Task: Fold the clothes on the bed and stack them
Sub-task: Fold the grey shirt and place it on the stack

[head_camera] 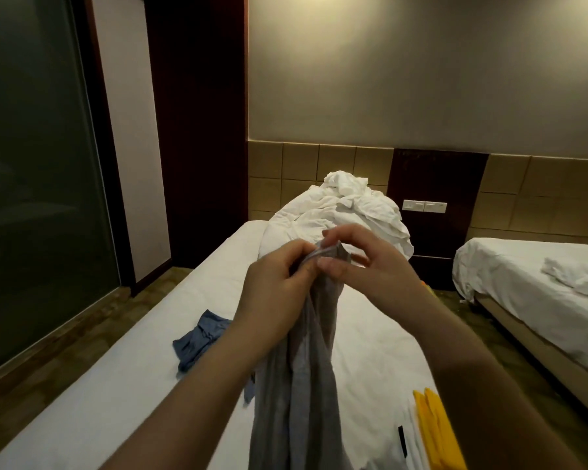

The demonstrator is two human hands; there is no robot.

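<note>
A grey garment hangs bunched in front of me above the white bed. My left hand grips its upper part, fingers curled round the cloth. My right hand pinches the garment's top edge just beside the left hand. A crumpled blue garment lies on the bed to the left of my left forearm. A folded yellow and white garment lies at the bed's near right edge.
A heap of white bedding sits at the head of the bed. A second bed with white linen stands to the right across a narrow floor gap. A glass panel lines the left side.
</note>
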